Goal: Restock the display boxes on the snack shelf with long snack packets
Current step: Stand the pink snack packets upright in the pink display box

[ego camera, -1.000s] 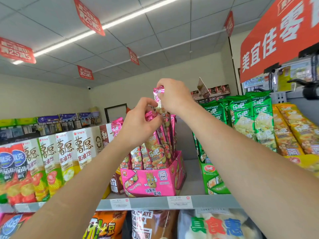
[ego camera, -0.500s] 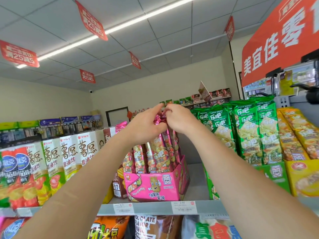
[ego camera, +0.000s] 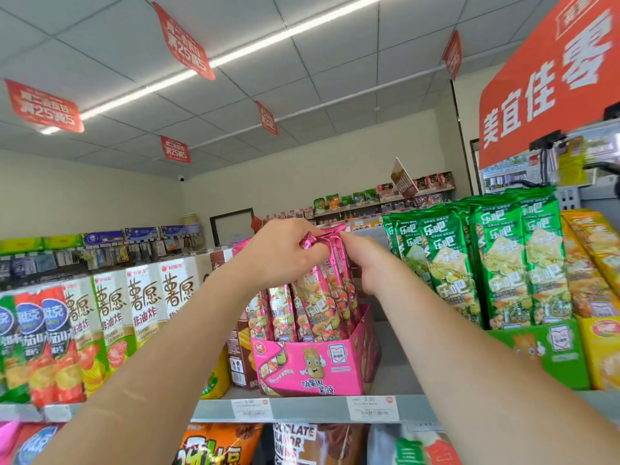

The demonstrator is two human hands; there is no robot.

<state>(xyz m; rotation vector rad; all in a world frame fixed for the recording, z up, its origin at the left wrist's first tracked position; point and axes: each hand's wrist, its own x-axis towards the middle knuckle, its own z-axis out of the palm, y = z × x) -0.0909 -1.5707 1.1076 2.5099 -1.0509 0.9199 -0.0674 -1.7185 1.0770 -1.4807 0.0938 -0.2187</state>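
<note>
A pink display box (ego camera: 315,367) stands on the shelf (ego camera: 312,409), filled with several upright long pink snack packets (ego camera: 317,307). My left hand (ego camera: 280,255) grips the crumpled pink tops of the packets at the box's middle. My right hand (ego camera: 364,260) pinches the top of a pink packet at the right side of the bunch, its fingertips meeting those of my left hand. The packets' lower ends sit inside the box.
To the right stand a green display box (ego camera: 543,354) of long green packets (ego camera: 503,263) and a yellow box (ego camera: 600,354) of orange ones. White chip cartons (ego camera: 144,303) and red bags fill the left. A brown carton (ego camera: 238,357) stands beside the pink box. Bags lie below.
My right hand came down from above with a pink packet and lowered it into the bunch in the box. Both hands now meet at the packet tops; the view shifted slightly.
</note>
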